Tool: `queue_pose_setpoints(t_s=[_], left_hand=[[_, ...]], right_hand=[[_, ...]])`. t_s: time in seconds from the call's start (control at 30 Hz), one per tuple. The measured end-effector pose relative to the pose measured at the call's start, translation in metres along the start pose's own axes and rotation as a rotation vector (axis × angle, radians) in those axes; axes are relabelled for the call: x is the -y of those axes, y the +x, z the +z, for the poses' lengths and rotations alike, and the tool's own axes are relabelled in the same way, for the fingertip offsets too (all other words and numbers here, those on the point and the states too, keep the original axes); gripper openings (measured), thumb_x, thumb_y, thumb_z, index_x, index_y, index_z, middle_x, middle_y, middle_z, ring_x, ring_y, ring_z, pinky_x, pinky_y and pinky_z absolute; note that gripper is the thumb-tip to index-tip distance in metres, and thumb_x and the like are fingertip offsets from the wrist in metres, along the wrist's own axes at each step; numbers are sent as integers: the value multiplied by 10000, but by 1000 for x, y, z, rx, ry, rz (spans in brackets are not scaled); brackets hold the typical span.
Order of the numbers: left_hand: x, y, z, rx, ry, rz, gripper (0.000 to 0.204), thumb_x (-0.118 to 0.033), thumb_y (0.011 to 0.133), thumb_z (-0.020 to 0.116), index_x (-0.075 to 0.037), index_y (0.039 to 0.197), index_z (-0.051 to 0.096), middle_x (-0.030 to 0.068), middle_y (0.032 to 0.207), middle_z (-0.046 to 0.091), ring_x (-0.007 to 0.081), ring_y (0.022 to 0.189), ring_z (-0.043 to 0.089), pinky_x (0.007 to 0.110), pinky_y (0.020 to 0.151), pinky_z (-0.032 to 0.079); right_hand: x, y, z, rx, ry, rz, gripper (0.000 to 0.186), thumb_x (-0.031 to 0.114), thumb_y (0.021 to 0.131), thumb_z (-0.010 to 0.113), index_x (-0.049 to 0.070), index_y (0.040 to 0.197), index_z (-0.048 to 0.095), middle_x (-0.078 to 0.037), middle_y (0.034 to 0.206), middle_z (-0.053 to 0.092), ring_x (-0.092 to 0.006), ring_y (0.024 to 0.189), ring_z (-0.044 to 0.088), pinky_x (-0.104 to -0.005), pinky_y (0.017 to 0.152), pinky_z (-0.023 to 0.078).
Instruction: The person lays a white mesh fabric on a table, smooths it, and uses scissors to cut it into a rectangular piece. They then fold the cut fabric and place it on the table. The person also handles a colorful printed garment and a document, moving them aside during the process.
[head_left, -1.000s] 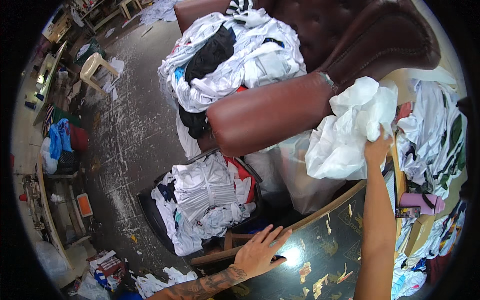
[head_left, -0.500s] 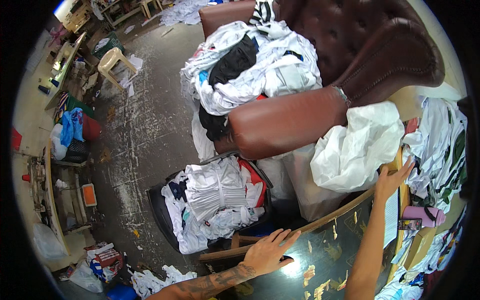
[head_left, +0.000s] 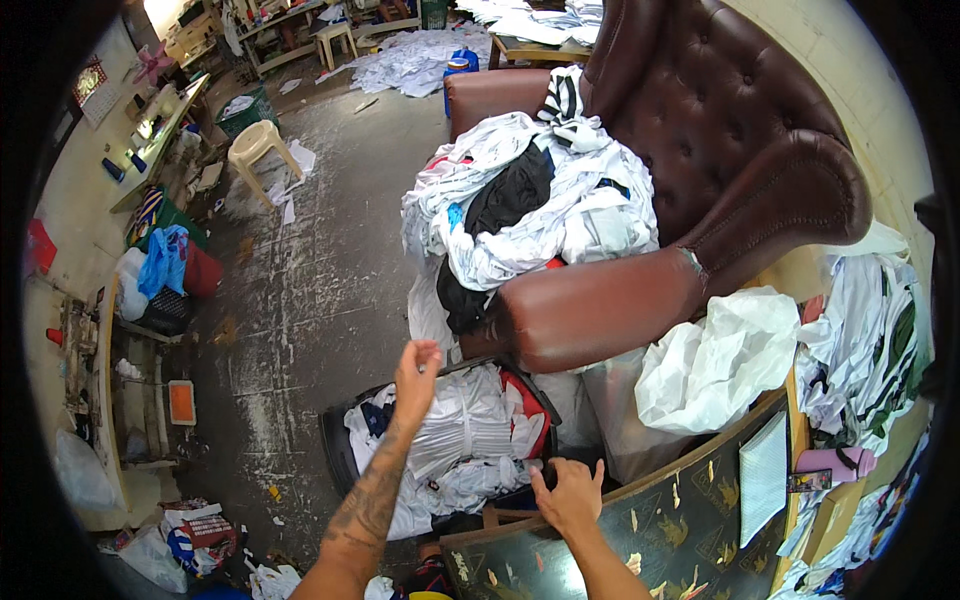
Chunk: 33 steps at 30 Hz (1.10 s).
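Observation:
My left hand (head_left: 416,380) is raised over the back-left part of a black open bin (head_left: 336,455), its fingers curled together with nothing visible in them. My right hand (head_left: 570,495) is beside the bin's front-right corner, at the edge of a dark board with peeling patches (head_left: 660,530), its fingers bent but apart. In the bin lie white folded garments (head_left: 450,430) with red and navy pieces. A crumpled white plastic sheet (head_left: 715,360) rests behind the board, to the right.
A maroon leather armchair (head_left: 740,90) holds a pile of mostly white clothes (head_left: 590,180). Plastic stools (head_left: 258,150), baskets (head_left: 245,120) and workbenches (head_left: 110,400) line the left and back. More fabric (head_left: 860,340), a pink bottle (head_left: 830,462) and scattered scraps lie around.
My right hand has let go of the white plastic and moved down-left. My left hand has left the board's edge and risen over the bin. The camera's view has shifted.

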<state>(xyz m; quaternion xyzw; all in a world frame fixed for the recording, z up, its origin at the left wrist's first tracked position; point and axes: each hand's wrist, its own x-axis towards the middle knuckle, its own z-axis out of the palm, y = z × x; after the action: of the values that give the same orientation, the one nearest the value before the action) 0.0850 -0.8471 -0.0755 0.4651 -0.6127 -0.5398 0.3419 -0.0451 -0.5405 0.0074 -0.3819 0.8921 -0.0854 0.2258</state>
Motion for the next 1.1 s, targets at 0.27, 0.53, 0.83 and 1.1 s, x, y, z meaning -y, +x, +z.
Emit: queue_pose_setpoints(t_s=[0.27,0.53,0.83,1.1], left_hand=[[-3,107,91,148,67,78,278,-180,1012,730,-13,1231,693,155,1177,760,279,1086,739,415,980,564],[46,212,108,-267,543,72,894,-393,887,850,-28,1595,444,268,1579,476,483,1455,460,562,1211,378],[36,212,134,-213,389,238,217,-245,926,764,-42,919,687,179,860,729,403,851,723,506,781,559],[21,267,304,761,742,220,408,-333,999,692,-41,1277,755,236,1197,781,389,1142,745,468,1033,567]], right_hand=[[-4,3,7,-216,74,33,409,462,924,735,55,966,743,-146,1016,732,-362,1129,649,-495,1017,481],[1,3,6,-133,109,121,361,444,869,789,91,921,737,-120,989,733,-338,1072,670,-480,929,516],[-2,4,6,-125,123,102,382,455,860,801,84,933,744,-80,968,738,-331,1069,671,-493,904,520],[1,9,2,-149,141,57,348,426,827,834,99,854,716,-90,910,727,-349,964,685,-501,820,534]])
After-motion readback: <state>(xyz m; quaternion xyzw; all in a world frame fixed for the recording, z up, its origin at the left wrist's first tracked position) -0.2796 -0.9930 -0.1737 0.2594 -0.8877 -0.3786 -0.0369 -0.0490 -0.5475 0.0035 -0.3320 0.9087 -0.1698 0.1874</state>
